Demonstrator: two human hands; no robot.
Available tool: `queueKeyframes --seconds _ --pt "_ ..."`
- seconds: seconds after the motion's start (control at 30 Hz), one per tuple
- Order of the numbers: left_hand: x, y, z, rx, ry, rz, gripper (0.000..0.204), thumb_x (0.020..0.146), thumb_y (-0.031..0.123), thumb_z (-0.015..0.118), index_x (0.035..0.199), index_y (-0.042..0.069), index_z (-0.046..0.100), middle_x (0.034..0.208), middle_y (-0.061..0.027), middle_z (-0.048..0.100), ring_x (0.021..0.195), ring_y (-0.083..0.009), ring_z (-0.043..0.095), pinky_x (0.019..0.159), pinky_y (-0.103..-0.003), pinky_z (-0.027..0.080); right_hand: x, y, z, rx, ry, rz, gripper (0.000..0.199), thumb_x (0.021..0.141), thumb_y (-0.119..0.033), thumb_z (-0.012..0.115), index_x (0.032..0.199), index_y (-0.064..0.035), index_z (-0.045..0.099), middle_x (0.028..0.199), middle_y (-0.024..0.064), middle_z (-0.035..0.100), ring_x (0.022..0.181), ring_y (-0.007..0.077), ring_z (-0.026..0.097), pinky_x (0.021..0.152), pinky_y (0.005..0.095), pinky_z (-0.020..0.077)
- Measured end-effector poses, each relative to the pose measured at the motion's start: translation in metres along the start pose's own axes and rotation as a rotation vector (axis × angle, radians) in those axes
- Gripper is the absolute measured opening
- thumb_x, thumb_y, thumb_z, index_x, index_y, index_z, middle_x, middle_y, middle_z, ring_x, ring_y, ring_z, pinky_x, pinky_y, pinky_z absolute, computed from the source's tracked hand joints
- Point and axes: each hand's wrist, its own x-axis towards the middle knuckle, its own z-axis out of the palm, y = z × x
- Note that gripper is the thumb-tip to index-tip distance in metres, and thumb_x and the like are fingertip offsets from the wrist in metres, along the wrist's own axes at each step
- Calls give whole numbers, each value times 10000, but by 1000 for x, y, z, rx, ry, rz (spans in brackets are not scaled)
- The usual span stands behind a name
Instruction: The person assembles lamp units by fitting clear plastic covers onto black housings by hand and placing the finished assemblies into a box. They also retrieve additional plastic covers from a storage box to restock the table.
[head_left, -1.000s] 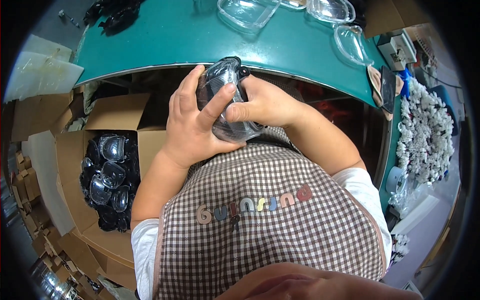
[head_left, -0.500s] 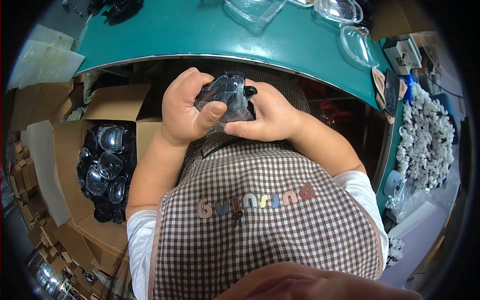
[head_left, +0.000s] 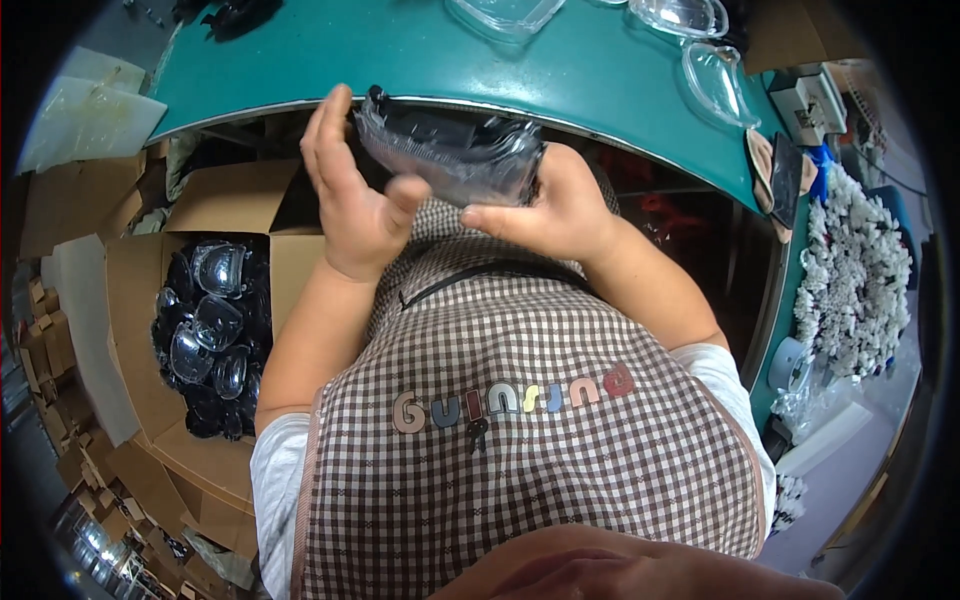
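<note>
Both hands hold a dark plastic part wrapped in a clear bag (head_left: 450, 155) just below the edge of the green table (head_left: 400, 60). My left hand (head_left: 350, 190) grips its left end, fingers upright and thumb against the bag. My right hand (head_left: 555, 205) grips its right end, with the fingers curled under it. The part lies roughly level, in front of a brown checked apron (head_left: 520, 400).
An open cardboard box (head_left: 135, 330) at my left holds several more bagged dark parts (head_left: 205, 330). Clear plastic trays (head_left: 715, 75) lie on the table's far side. A heap of white pieces (head_left: 860, 270) lies to the right. Flattened cardboard lies lower left.
The bagged part has turned from upright to lying level between both hands and has come closer to the table edge. My left fingers have straightened along its end.
</note>
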Motion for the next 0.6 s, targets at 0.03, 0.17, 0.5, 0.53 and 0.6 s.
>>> queueKeyframes --seconds 0.03,0.17,0.5,0.53,0.6 --pt "8 -5 -9 167 -59 294 1005 824 810 461 1390 -20 480 1334 -206 530 1337 -351 415 1111 -473 342 1 -8 -3 -289 -77 -49 395 725 -317 828 949 -18 699 844 114 711 808 242 689 759 351 536" --pt "25 8 -18 -29 -571 416 761 695 750 684 947 32 673 823 -91 680 784 -298 666 831 -420 522 2 -16 0 -672 -270 -15 465 692 -390 802 974 -43 677 885 149 696 848 350 678 729 413 547" --pt "-1 -10 -23 -429 -274 35 764 718 725 722 867 -19 628 742 -35 616 647 -147 591 587 -271 481 -5 14 -21 175 -105 109 255 874 -228 753 1016 -23 701 938 34 660 899 127 606 831 295 490" --pt "-3 -11 -23 -431 -275 35 764 718 725 722 867 -19 628 742 -35 616 647 -147 591 587 -271 481 -6 13 -21 175 -103 110 255 874 -228 753 1016 -23 701 938 34 660 899 127 606 831 295 490" --pt "-5 -9 -24 -406 -261 -7 777 751 758 660 882 -7 638 761 -31 616 656 -144 581 597 -279 473 -8 13 -18 226 -89 167 271 875 -241 751 1026 -23 697 950 36 665 910 136 615 833 303 494"
